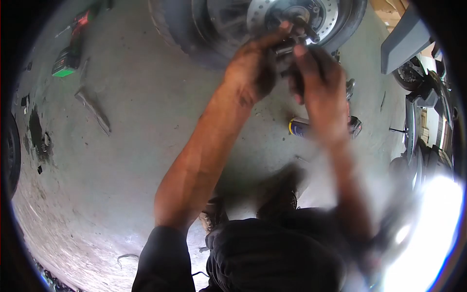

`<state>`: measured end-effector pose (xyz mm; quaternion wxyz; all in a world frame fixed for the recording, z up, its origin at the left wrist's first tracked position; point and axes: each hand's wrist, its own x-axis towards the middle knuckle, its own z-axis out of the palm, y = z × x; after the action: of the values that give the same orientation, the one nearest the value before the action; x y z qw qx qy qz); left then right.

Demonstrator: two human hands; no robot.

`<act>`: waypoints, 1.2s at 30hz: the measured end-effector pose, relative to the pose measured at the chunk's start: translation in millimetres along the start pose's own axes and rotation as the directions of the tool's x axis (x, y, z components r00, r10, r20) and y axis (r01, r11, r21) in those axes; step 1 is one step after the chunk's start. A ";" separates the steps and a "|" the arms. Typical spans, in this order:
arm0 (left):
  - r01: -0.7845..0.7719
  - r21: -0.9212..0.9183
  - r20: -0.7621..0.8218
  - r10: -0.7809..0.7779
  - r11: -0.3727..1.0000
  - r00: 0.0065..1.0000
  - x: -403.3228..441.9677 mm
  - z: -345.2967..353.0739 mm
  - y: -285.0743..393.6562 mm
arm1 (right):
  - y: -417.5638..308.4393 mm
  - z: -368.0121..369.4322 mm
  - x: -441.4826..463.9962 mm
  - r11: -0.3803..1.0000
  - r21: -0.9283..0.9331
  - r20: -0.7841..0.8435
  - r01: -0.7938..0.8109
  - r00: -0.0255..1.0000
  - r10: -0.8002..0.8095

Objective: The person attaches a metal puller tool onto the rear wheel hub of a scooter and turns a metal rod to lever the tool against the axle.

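While left hand (254,65) and right hand (318,70) reach forward | grip: clasping metal part (286,49)

A dark sleeve (163,260) ends near the left elbow — the forearms bare — above creased black clothing (272,255) and worn-looking brown footwear (213,216), partly blurred.

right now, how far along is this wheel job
Done, it seems: the drilled disc sits on the wheel. In hand: a blurred metal part, between the left hand and right hand, by the hub. Left: probably finishing with that part; blur hides whether it is attached, so I can't say how much remains.
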<state>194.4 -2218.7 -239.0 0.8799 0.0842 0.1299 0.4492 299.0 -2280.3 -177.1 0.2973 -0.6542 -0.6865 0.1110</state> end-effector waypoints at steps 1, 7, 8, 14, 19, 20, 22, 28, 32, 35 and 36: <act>-0.061 -0.015 0.030 0.062 0.998 0.998 0.7 1.5 0.4 | -1.5 2.0 2.1 0.991 -0.092 -0.054 0.094 0.994 -0.099; 0.048 -0.033 -0.067 -0.050 0.998 0.997 0.6 0.4 -4.3 | 3.2 0.9 17.4 0.953 -0.227 -0.103 0.199 0.968 -0.227; 0.060 -0.028 -0.119 -0.063 0.998 0.991 -1.3 5.3 -1.8 | 4.4 2.2 18.6 0.941 -0.260 -0.118 0.215 0.961 -0.252; 0.085 -0.042 -0.018 -0.085 0.996 0.996 3.9 -8.5 -2.9 | -3.3 -10.3 8.4 0.244 0.762 0.466 -0.599 0.770 0.436; 0.067 -0.003 0.005 -0.067 0.998 0.998 2.0 -10.5 -3.7 | 11.9 -4.3 4.8 0.853 0.368 0.099 -0.371 0.927 0.361; 0.082 -0.026 -0.001 -0.082 0.996 0.997 3.6 -7.4 -3.0 | 12.7 -5.9 8.2 0.978 0.002 -0.085 -0.209 0.974 0.209; 0.063 -0.030 -0.012 -0.064 0.998 0.998 2.4 -3.2 -0.7 | 5.2 -12.0 10.5 0.980 -0.131 -0.071 -0.148 0.988 0.140; 0.127 0.021 0.026 -0.128 0.992 0.991 2.9 -11.8 3.6 | -5.9 14.9 8.4 0.976 0.101 -0.032 -0.193 0.980 0.198; 0.120 0.046 -0.092 -0.115 0.992 0.989 -4.8 -10.9 2.8 | -20.4 5.4 12.0 0.612 0.550 0.262 -0.569 0.813 0.520; 0.008 0.206 -0.080 0.009 0.978 0.997 -0.7 -9.5 3.2 | -32.0 -13.6 25.3 0.327 0.647 0.455 -0.689 0.692 0.560; 0.010 0.174 -0.086 0.005 0.985 0.996 -4.2 -1.0 2.4 | -29.9 -20.9 23.0 0.780 0.344 0.304 -0.523 0.848 0.434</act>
<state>189.8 -2220.6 -238.6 0.8633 0.1414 0.2065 0.4383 286.4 -2266.7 -138.2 0.3172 -0.7141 -0.4843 0.3937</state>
